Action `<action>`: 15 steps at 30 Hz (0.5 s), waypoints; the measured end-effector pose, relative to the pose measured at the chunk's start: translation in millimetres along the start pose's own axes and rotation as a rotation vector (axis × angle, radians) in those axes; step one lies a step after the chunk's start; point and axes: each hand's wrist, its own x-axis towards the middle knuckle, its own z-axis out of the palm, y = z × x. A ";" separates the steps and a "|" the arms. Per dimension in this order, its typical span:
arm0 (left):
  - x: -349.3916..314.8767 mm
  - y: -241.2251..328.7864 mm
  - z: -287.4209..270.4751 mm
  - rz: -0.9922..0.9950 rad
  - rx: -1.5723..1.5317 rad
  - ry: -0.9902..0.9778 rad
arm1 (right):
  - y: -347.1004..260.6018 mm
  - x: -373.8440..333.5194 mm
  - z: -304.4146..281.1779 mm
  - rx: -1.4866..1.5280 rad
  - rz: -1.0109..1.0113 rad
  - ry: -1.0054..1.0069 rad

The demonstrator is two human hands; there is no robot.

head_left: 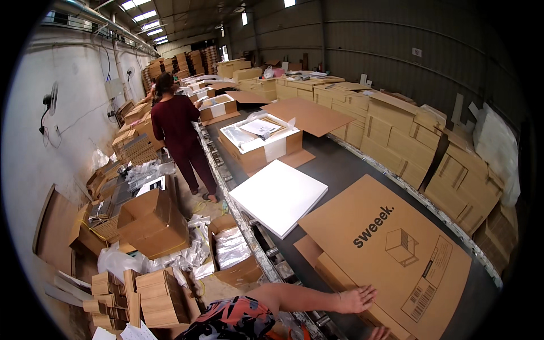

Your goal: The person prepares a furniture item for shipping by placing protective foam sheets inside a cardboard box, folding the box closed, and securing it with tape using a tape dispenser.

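Observation:
A large brown printed carton [340,229] lies on the dark conveyor belt in front of me, its broad lid panel facing up. My left hand [357,299] rests on the near left edge of that lid, fingers stretched out and holding nothing. At the lower edge of the picture, only the fingers of my right hand [378,333] show, open against the carton's near side; the rest of it is out of view. Just beyond the carton lies a flat white foam sheet [279,197]. Farther along stands an open carton [255,153] with white foam, slatted wood and a paper in it.
A person in dark red clothes [180,133] stands left of the belt [354,167] farther off. Stacked cartons [396,139] line its right side. On the left floor are an open box [153,224], plastic wrap and wooden pieces [158,297]. A wall fan [52,99] hangs left.

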 end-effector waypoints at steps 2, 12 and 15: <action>3.5 2.8 -5.0 -0.010 -0.032 0.005 | -4.0 -15.1 4.4 0.042 -0.126 0.074; 7.6 1.3 -15.0 -0.012 -0.022 0.009 | 75.1 37.2 27.2 -0.241 -0.148 -0.138; -0.9 7.8 -20.7 -0.030 -0.009 0.015 | 49.5 51.0 -3.0 -0.164 -0.099 -0.269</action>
